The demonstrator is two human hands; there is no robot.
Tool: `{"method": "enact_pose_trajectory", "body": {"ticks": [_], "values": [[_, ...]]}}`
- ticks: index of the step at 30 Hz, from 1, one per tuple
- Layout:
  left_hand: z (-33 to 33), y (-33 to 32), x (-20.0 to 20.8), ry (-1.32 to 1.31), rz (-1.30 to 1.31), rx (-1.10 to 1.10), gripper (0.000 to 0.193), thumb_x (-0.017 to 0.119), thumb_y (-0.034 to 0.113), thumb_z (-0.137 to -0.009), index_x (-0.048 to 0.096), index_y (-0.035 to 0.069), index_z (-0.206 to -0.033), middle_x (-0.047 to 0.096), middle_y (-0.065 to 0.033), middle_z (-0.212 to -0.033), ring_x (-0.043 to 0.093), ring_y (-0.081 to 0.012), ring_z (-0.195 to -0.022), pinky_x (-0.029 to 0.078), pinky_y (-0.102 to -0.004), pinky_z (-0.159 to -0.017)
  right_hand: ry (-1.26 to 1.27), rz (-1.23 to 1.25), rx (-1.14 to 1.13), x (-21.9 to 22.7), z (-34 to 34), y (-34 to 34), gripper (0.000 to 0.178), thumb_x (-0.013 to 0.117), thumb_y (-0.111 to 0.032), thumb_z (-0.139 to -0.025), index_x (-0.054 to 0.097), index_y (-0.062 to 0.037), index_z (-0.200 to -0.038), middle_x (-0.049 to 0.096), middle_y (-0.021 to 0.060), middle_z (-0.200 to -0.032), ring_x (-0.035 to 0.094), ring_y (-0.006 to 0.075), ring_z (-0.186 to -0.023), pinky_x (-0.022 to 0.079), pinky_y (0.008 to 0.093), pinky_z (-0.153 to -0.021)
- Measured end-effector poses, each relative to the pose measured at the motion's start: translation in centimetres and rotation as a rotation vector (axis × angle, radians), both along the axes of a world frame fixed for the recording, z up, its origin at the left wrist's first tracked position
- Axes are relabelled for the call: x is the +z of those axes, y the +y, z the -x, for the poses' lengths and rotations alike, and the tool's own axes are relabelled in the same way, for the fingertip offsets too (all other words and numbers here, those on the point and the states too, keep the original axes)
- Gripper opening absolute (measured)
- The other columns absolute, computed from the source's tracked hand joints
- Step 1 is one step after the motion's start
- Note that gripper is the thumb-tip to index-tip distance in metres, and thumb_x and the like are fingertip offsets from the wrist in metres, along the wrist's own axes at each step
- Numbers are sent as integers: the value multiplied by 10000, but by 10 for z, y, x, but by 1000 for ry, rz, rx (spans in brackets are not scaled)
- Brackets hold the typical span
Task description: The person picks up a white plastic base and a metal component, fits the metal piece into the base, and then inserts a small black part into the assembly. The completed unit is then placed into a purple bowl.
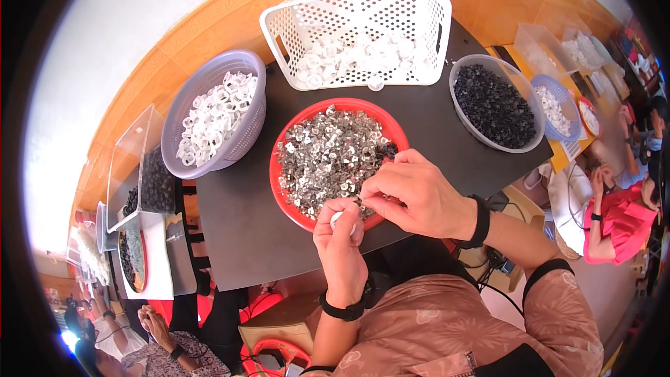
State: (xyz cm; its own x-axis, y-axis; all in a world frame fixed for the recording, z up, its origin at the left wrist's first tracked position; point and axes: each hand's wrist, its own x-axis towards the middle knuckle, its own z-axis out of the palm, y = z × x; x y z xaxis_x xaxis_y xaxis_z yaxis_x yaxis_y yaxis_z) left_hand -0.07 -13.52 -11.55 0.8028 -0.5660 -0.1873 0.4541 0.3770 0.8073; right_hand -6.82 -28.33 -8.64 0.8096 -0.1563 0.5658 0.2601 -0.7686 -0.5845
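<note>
My left hand [338, 244] is closed on a small round white plastic part [337, 218], held between thumb and fingers over the near edge of a round red tray [380, 110]. Close beside it, my right hand [422, 195] is bent in a pinch, its fingertips almost meeting those of the left. Whatever small thing the right fingers hold is too small to make out. Heaped in the red tray are many small silvery metal pieces [328, 157], with a few dark bits at the right side.
Beyond the tray stands a white perforated basket [279, 21] of white parts. A grey-purple colander [259, 108] with white rings is at the left, a clear tub [536, 141] of black pieces at the right. Co-workers sit at both sides, near other containers. The dark table [244, 251] ends just before me.
</note>
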Motion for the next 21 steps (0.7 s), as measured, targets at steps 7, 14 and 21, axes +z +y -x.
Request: {"method": "enact_pose_trajectory", "body": {"ticks": [7,14,21], "values": [[-2,2,0,31,-36,-61,76,539,111,-903,585,50,-900,449,29,-649,350,-51,-559,258,-206,-521,-64,282,71,0,-5,-3,113,667,-118,-768,563,-89,-800,496,17,-702,517,190,-653,385,317,-697],[-3,2,-7,148,80,-113,299,438,198,-952,584,-13,-1105,604,-27,-880,546,-109,-762,430,-245,-706,-78,163,9,-4,-4,0,121,667,-111,-764,554,-81,-794,526,35,-697,519,205,-616,410,330,-671],[-6,1,-6,139,149,-148,460,339,218,-967,453,-68,-1310,538,-137,-1274,510,-234,-1193,382,-382,-1031,210,-327,33,5,4,11,104,642,-104,-794,544,-74,-804,588,58,-700,565,270,-596,439,366,-622]]}}
